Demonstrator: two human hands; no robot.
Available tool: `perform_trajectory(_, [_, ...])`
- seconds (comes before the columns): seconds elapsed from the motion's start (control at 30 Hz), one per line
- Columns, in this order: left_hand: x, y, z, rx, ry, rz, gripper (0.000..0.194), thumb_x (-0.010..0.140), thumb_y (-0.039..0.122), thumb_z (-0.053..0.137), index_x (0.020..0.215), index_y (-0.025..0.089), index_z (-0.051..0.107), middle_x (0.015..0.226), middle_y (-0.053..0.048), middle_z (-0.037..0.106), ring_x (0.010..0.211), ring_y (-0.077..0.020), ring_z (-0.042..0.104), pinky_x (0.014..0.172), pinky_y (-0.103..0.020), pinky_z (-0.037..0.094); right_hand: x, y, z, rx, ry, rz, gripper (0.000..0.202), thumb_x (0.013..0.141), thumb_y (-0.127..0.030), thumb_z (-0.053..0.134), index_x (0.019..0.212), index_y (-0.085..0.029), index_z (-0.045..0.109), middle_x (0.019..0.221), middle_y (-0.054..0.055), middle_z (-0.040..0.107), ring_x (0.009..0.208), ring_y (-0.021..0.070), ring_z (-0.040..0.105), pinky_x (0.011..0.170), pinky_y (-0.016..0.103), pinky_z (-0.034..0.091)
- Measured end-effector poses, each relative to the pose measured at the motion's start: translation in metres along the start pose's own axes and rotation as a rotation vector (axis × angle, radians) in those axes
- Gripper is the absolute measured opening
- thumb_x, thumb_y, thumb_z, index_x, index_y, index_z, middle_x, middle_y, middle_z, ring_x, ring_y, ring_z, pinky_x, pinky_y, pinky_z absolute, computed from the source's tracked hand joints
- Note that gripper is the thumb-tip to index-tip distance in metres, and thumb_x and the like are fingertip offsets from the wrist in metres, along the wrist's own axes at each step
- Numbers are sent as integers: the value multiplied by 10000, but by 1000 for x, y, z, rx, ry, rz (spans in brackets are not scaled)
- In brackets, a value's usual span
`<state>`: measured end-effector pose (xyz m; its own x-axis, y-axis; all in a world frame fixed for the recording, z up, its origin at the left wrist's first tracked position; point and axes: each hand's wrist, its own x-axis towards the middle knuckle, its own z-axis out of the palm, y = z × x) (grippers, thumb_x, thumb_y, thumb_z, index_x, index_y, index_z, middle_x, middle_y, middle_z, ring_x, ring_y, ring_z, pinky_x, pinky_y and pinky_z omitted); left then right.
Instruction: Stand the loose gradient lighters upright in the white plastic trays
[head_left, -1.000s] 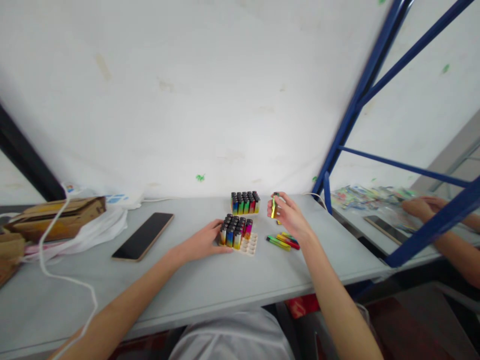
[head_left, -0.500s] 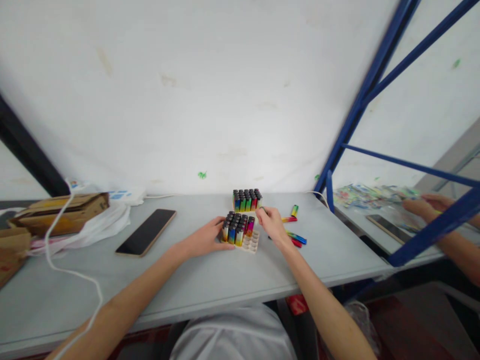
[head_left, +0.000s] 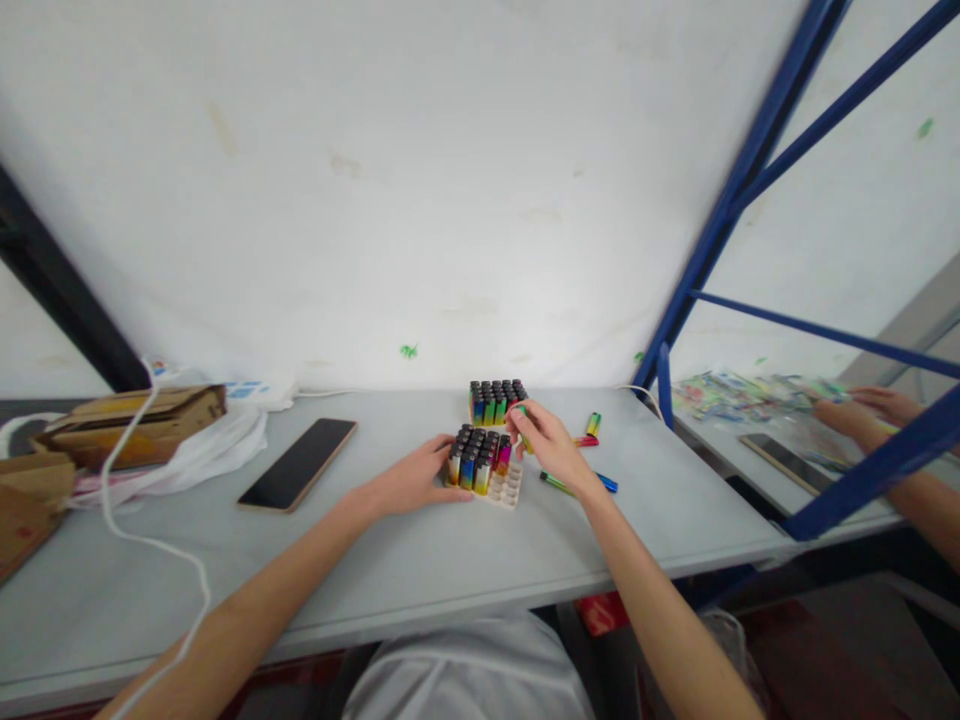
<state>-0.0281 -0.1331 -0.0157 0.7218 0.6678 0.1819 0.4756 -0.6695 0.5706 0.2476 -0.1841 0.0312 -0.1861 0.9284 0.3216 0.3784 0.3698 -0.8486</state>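
A pale tray [head_left: 508, 487] with round holes stands on the table, its left and middle part filled with upright lighters [head_left: 468, 470] that have black tops and rainbow-coloured bodies. My left hand [head_left: 412, 478] grips the tray's left side, thumb along the front edge and fingers behind. Bare holes show at the tray's right front. Above the tray's right back corner, my right hand [head_left: 553, 443] pinches a green and yellow lighter [head_left: 527, 441], partly covered by the fingers. Just behind is a second group of upright lighters [head_left: 489, 408], packed closely together.
Loose lighters lie right of the tray, among them a green-yellow one [head_left: 594, 424], a red one [head_left: 586, 441] and a blue one [head_left: 608, 483]. A phone [head_left: 300, 465] lies to the left, near cardboard boxes [head_left: 142, 425] and a white cable [head_left: 154, 540]. A blue metal frame [head_left: 686, 270] rises at right.
My right hand has turned and come slightly in over the tray's right back corner, and the lighter in its fingers now shows. My left hand stays on the tray. The view has shifted slightly.
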Motion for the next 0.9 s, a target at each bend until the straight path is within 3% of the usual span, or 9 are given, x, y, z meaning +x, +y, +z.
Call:
perform_trajectory(0.13, [0,-1,1,-18,15,20,731,858,683,848,1421,238,710,1537,-145,632,1430,-380,617,1330,-520,421,-8,-20,-11,-68,45,-143,437,1035,-649,620,1029,-225,726,1049,82,688,949,229,665,772,318,559])
perform_trajectory(0.43, [0,-2,1,0,-1,-4,706,861,673,847,1385,216,730,1529,-164,624,1414,-385,627,1308,-528,446,-14,-27,-18,-344,-176,-114,268,1058,-444,674,1068,-205,795,832,25,757,746,203,655,736,314,486])
perform_trajectory(0.7, [-1,1,0,-8,3,-4,712,856,680,852,1390,225,732,1521,-153,633,1422,-387,623,1318,-524,432,-14,-26,-17,-419,-196,-131,124,984,-275,766,1097,-224,759,803,-9,732,736,191,641,738,298,466])
perform_trajectory(0.9, [-1,1,0,-1,3,4,711,863,682,844,1397,226,732,1529,-154,626,1418,-391,625,1314,-518,439,-16,-31,-18,-432,-197,-119,103,1026,-314,728,1045,-217,754,798,0,734,738,193,650,721,297,453])
